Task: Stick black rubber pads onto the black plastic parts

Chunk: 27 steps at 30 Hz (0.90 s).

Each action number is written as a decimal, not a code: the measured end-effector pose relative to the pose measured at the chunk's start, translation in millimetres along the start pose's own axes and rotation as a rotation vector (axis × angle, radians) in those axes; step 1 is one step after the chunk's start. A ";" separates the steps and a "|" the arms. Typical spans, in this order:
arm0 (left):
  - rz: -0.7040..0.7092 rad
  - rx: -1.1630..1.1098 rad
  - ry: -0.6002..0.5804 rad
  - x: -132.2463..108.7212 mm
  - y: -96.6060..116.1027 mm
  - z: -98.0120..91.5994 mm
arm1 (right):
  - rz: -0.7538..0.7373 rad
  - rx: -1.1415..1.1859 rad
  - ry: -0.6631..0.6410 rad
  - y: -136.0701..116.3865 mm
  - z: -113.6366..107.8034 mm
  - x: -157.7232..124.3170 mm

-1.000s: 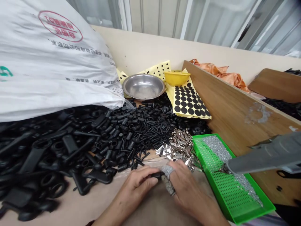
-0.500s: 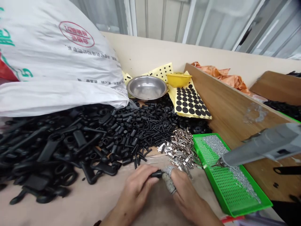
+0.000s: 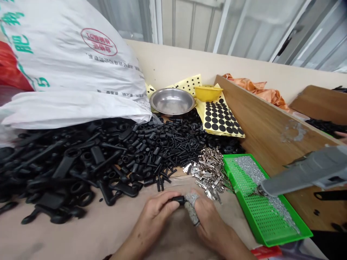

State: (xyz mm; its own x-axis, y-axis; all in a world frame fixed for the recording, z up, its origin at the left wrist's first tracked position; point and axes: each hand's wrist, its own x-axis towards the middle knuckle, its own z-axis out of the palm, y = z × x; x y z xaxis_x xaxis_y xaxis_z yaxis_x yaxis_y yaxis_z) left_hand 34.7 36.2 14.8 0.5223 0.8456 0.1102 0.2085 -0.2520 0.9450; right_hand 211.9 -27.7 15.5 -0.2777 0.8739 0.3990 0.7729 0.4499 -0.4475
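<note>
My left hand (image 3: 155, 213) is closed round a small black cylindrical part (image 3: 177, 199), whose end sticks out toward the right. Against that end my right hand (image 3: 207, 216) is pinched, with grey coverings (image 3: 192, 208) on its thumb and finger; what sits between those fingertips is hidden. Both hands are low over the bench, just in front of short black ribbed pins (image 3: 162, 179) and a heap of metal clips (image 3: 211, 166).
Black plastic parts (image 3: 67, 162) spread across the left under a white sack (image 3: 81, 65). A steel bowl (image 3: 172, 102), yellow bowl (image 3: 208, 94) and dotted sheets (image 3: 221, 119) lie behind. A green basket (image 3: 260, 216) and grey tool (image 3: 303, 173) are right, by a wooden divider (image 3: 252, 119).
The view has shifted slightly, so the sack and black parts appear further right. Both hands are still together at the black part, a little further left in view.
</note>
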 end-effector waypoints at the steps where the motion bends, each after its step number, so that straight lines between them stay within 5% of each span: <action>1: -0.054 -0.065 -0.029 0.4 -1.5 1.0 | -0.038 -0.027 0.001 2.0 0.4 -0.1; 7: -0.265 -0.314 -0.165 2.4 -5.3 4.6 | -0.122 -0.080 -0.020 10.4 0.7 -1.2; 27: 0.489 0.410 0.105 12.4 -8.9 10.6 | 0.427 0.135 -0.124 11.8 16.1 -10.3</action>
State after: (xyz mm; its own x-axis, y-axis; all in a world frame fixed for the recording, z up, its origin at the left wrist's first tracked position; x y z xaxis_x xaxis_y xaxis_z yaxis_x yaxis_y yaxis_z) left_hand 48.1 43.9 4.5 0.5579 0.6237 0.5476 0.2769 -0.7618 0.5856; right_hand 214.6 -28.5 -6.7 -0.0235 0.9979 0.0609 0.7537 0.0577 -0.6546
